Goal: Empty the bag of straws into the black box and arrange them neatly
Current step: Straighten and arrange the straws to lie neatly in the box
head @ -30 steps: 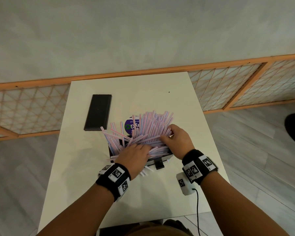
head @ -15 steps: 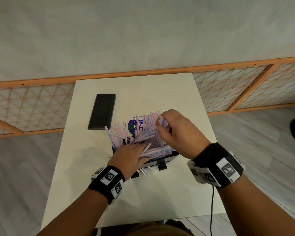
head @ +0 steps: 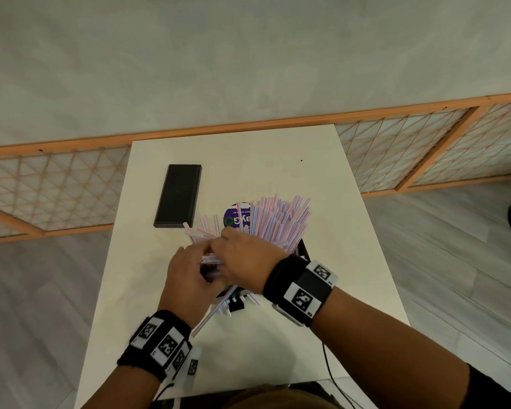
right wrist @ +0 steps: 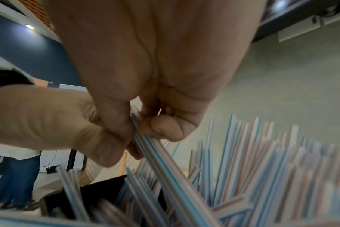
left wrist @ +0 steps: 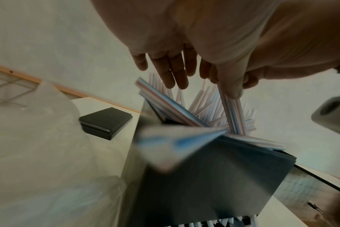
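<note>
On the white table [head: 263, 343] stands the black box [head: 303, 252] full of straws [head: 278, 222]. The right hand [head: 242, 258] pinches a bundle of them; the left hand [head: 189, 278] touches it, its grip unclear. Beyond are a wooden lattice screen [head: 425, 149] and then a grey wall [head: 248, 54].

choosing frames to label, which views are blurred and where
Head view: sharp, evenly lit, faint hand shadow on the table. Left wrist view: nearest straws and black box smeared, flat black block crisper. Right wrist view: right hand sharp, lower-right straws soft.
</note>
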The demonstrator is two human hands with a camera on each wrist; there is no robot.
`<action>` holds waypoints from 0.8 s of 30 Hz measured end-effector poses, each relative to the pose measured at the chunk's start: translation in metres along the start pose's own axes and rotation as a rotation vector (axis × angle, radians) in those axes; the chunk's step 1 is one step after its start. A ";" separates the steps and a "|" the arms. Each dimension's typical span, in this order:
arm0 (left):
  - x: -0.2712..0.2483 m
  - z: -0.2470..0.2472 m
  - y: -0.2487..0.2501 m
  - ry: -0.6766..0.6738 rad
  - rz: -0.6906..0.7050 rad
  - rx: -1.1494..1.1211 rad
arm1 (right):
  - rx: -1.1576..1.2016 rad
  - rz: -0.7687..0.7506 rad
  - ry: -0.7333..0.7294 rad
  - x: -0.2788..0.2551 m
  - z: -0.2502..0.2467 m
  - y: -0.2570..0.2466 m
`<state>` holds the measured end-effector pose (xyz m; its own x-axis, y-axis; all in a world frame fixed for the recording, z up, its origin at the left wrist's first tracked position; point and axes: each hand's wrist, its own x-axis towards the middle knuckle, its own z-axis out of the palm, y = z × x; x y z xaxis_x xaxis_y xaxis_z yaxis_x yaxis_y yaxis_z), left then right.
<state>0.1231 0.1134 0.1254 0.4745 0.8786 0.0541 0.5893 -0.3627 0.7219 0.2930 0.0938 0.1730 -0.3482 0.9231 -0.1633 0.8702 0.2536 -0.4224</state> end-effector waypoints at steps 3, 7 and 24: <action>-0.004 -0.007 -0.005 0.015 0.007 -0.057 | 0.080 0.057 -0.013 0.005 0.010 0.000; -0.013 -0.006 -0.019 0.023 -0.091 -0.002 | 0.175 0.038 0.035 -0.001 0.015 0.006; -0.066 0.017 -0.029 -0.087 0.190 0.592 | -0.071 0.015 0.190 -0.035 0.060 0.062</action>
<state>0.0864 0.0603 0.0892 0.6436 0.7622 0.0697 0.7397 -0.6428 0.1990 0.3384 0.0594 0.0987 -0.2689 0.9631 0.0051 0.8997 0.2531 -0.3558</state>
